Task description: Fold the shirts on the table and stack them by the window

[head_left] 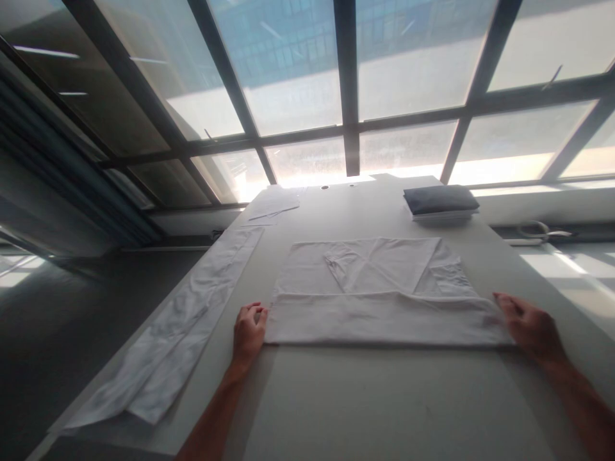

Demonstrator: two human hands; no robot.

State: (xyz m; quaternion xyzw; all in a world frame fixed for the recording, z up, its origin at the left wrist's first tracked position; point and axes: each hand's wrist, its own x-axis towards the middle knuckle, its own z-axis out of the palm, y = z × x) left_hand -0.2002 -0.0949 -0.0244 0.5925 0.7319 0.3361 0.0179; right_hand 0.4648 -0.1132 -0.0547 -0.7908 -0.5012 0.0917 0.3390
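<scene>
White cloth lies in a long, loosely folded strip (163, 346) far out to the left of the left hand (248, 331), running along the edge of the pale surface (375, 403). The left hand rests knuckles up, fingers curled at the left end of a folded white sheet (379, 291), pinching its edge as far as can be seen. The sheet stretches from that hand across to the right hand (531, 330), its near part turned over into a flat band lying between the two hands, with the creased remainder just beyond their fingertips. The right hand lies over the sheet's right corner, fingers bent down onto the fabric; whether it grips or only presses cannot be told. Beyond the left hand, near the far edge of the surface, lie some thin white sheets (273, 206). Beyond the right hand, also far off, sits a folded dark grey stack (441, 202) beneath the windows (298, 83).
</scene>
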